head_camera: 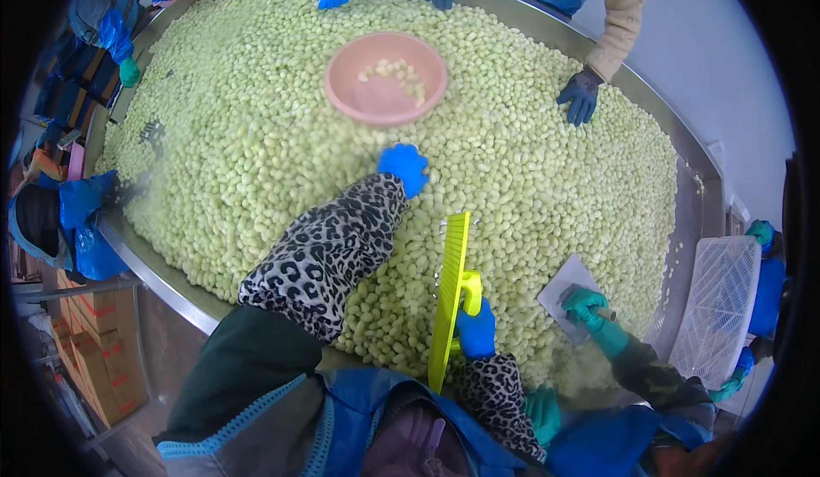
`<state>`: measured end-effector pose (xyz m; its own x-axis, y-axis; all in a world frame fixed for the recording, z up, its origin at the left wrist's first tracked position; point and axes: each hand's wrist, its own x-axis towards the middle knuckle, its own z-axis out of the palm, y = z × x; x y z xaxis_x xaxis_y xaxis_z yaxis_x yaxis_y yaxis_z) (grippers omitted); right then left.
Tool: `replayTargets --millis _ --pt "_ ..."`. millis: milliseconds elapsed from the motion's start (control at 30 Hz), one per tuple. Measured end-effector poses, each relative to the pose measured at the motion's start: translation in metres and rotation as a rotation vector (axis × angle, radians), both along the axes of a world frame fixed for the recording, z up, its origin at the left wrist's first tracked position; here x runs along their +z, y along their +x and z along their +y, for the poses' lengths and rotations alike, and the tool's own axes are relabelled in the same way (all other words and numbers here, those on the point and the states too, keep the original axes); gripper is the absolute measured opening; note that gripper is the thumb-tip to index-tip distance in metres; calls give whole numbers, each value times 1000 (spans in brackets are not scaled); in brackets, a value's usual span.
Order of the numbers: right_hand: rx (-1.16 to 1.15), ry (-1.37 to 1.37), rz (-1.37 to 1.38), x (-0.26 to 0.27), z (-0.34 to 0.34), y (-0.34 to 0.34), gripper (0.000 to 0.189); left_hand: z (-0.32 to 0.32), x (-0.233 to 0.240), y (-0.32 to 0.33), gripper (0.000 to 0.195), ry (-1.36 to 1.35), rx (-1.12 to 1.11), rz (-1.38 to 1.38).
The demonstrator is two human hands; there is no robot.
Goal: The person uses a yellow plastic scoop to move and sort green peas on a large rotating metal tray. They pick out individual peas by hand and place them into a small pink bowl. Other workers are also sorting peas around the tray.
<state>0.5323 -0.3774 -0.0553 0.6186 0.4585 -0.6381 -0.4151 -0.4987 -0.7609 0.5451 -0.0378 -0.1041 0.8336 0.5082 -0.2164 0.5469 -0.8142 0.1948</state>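
Note:
A wide heap of pale green oval fruits (275, 176), which look like grapes, fills the metal table before me. My left hand (403, 168), in a blue glove and leopard-print sleeve, reaches onto the heap with its fingers curled downward. Its fingertips are hidden, so any fruit in them cannot be made out. Closer to my body, my right hand (476, 331), also blue-gloved, grips the handle of a yellow plastic float (450, 297). The float's long board stands on edge over the fruits. Beyond my left hand, a pink plastic basin (385, 80) rests on the heap with some pale pieces inside.
At my right, a co-worker's green-gloved hand (586, 307) holds a flat grey scraper (569, 294) on the fruits. Other gloved hands (581, 96) work around the raised metal rim (685, 112). A white plastic crate (716, 307) is beyond the right edge; cardboard boxes (96, 349) stand lower left.

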Motion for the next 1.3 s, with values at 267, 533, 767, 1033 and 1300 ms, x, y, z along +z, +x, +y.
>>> replayTargets --millis 267,533,767,1033,1300 --pt "72 -40 -58 -17 -1 -2 35 -7 36 -15 26 -1 -12 -287" --pt "-34 -46 -5 -5 1 2 38 85 137 -12 33 416 141 -744" --pt "-35 -29 -7 -14 -4 -1 39 19 36 7 25 30 -138 -393" --pt "-13 -84 16 -1 4 -3 37 42 -13 54 16 255 12 -48" --pt "-2 -94 -26 -13 0 -3 37 44 1 47 15 219 -33 5"
